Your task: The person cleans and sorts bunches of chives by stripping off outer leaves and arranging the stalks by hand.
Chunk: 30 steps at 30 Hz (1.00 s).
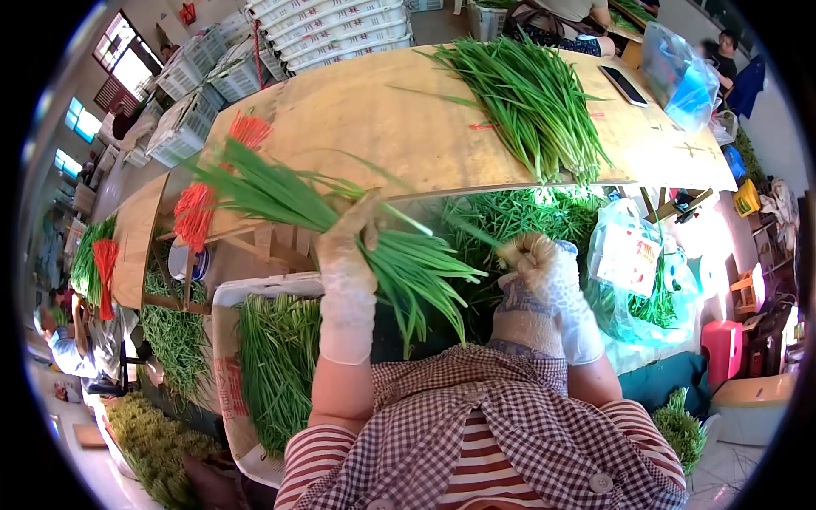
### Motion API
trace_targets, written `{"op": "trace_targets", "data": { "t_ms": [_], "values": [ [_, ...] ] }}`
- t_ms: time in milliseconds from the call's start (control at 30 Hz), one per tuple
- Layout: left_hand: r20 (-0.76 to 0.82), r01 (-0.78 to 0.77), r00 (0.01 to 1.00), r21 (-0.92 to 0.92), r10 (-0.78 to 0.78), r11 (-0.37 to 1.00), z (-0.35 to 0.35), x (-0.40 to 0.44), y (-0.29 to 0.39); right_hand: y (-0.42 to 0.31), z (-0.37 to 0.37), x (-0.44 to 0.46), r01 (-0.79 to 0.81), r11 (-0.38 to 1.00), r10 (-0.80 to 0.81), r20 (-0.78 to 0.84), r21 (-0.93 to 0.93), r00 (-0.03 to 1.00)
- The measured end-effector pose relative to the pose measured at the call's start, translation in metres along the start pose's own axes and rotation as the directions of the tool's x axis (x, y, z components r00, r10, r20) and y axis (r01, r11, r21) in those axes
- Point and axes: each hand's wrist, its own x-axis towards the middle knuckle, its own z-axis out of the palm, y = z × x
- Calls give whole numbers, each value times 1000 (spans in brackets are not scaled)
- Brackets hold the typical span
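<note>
My left hand (350,234), in a pale, stained glove, is closed round a bundle of long green leafy stalks (408,263). Its leaf tips point to the upper left and the other ends hang to the lower right. To the right, my right hand (531,259), gloved too, has its fingers curled on a thin green stalk (472,229) that runs up and left, apart from the bundle. Beyond both hands, a larger pile of green stalks (544,110) lies on the wooden table (365,119).
A white crate (223,297) of green stalks stands at my left. Red ties (195,212) hang over the table's left edge. A phone (623,85) lies at the right, near plastic bags (680,81). Stacked crates (340,30) and other people are further back.
</note>
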Motion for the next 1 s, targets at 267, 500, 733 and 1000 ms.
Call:
{"op": "trace_targets", "data": {
  "t_ms": [267,500,733,1000],
  "values": [
    [195,-35,979,435,-56,900,41,-18,-33,-47,8,11,116,956,-180,224,271,958],
    [278,-182,956,305,95,935,12,12,4,-82,-77,74,174,984,-163,-544,-33,823],
    [171,-103,976,-169,132,980,13,26,53,-81,-78,93,347,786,-529,-268,-511,805],
    [311,-40,950,238,-38,970,44,179,76,-128,40,111,262,935,-346,445,239,826]
  ]
}}
